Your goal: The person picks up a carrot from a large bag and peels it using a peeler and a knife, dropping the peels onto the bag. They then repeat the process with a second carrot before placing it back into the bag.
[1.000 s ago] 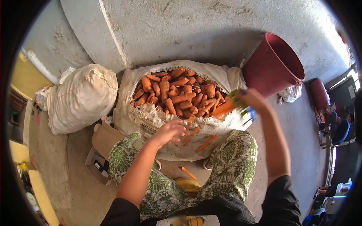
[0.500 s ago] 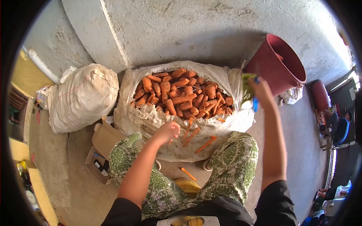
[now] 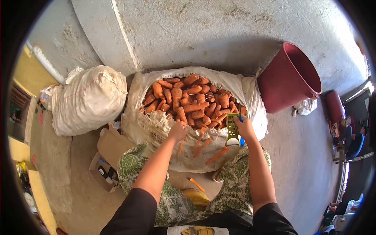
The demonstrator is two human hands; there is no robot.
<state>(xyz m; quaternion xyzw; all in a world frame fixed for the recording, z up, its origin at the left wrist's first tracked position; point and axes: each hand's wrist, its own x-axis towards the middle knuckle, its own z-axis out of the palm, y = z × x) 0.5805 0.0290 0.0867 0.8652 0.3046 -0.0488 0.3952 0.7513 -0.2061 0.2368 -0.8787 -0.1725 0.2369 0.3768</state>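
I've got the right hand (image 3: 244, 128) closed on the green peeler (image 3: 232, 131), its looped end pointing kneeward, probably to keep the edge off the fingers. The left hand (image 3: 178, 131) is curled at the near lip of the open sack (image 3: 252, 94); I can't tell whether it grips anything. Carrots (image 3: 194, 107) fill the sack's mouth, spread wide, I'd judge, for easy reach. Orange pieces (image 3: 217, 155) lie down its front (another's on the floor!). The red bucket (image 3: 280, 86) flanks the right; the bulging sack (image 3: 90, 102) and cardboard box (image 3: 113, 143) crowd the left.
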